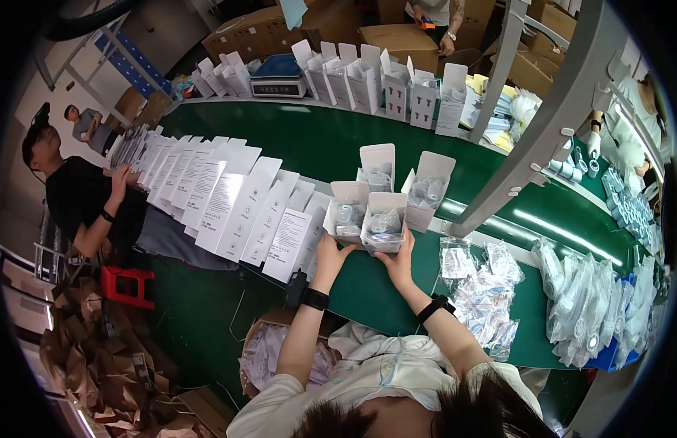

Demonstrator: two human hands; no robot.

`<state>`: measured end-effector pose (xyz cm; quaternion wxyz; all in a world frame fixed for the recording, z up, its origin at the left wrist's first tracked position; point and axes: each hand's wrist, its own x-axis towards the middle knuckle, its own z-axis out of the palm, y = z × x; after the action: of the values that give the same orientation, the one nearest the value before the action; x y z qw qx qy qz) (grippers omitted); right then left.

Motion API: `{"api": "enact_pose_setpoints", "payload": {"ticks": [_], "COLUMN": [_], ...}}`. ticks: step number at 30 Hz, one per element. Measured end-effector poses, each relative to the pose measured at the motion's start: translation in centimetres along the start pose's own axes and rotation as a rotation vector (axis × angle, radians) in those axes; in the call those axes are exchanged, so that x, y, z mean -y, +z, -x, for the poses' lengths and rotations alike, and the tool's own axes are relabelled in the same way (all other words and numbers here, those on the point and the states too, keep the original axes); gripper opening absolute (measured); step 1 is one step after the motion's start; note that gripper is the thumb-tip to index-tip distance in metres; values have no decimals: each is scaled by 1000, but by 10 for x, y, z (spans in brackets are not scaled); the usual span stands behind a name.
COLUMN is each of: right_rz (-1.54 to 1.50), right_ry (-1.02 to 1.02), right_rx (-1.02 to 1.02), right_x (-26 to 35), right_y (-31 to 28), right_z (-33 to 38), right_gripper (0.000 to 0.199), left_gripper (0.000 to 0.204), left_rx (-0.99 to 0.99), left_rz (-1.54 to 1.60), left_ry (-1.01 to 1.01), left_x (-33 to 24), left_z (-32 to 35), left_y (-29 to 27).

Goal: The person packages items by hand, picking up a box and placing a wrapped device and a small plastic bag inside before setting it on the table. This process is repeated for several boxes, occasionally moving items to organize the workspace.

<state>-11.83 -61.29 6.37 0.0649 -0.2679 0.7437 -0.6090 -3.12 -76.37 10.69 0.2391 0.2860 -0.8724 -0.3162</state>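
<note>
Front box (389, 200), white, lid flap up, is held at the near edge of the green desk (357, 303); whether it's lifted can't be told. Clear-bagged parts (386, 221) are packed inside. R side + near face of front box are gripped by the R hand (398, 264), fingers nearly closed, thumb bent in at the bottom. Left box (351, 190), also filled, is set tight against front box on its L; its outer side is touched by the L hand (333, 260), fingers curled, gap small, but firmness of hold can't be told. A black wristband is worn on each wrist.

Two more filled white boxes are placed nearby: rear box (377, 155) just behind front box, right box (435, 164) behind & to its R.

L of front box, a long row of white cartons (222, 212) is lined up, w/ a co-worker in a black top (90, 182) seen at its far end. R of front box, small clear bags (484, 292) are heaped; farther R, long plastic-wrapped items (586, 299) are piled by a blue bin (624, 354). Well behind front box, past the green belt (295, 131), a blue-topped scale (279, 67) and open white boxes (346, 80) are stood along the edge.
</note>
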Motion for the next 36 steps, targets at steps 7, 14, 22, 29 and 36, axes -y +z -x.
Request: {"api": "enact_pose_setpoints", "payload": {"ticks": [7, 14, 22, 29, 36], "right_rz": [78, 177, -932, -350, 1421], "right_ry": [51, -333, -28, -61, 452], "right_rx": [-44, 153, 147, 397, -189], "right_x": [12, 77, 119, 74, -89], "right_y": [-33, -85, -117, -216, -408], "right_z": [11, 32, 60, 62, -12], "right_gripper": [90, 80, 94, 90, 67], "left_gripper": [79, 66, 100, 99, 87], "left_rx": [-367, -163, 160, 631, 561], "left_rz": [-893, -892, -261, 862, 476], "left_ry": [110, -240, 629, 212, 497], "left_x": [-73, -41, -180, -188, -178], "left_z": [-26, -21, 98, 82, 56], "left_y": [-170, -210, -74, 14, 48]}}
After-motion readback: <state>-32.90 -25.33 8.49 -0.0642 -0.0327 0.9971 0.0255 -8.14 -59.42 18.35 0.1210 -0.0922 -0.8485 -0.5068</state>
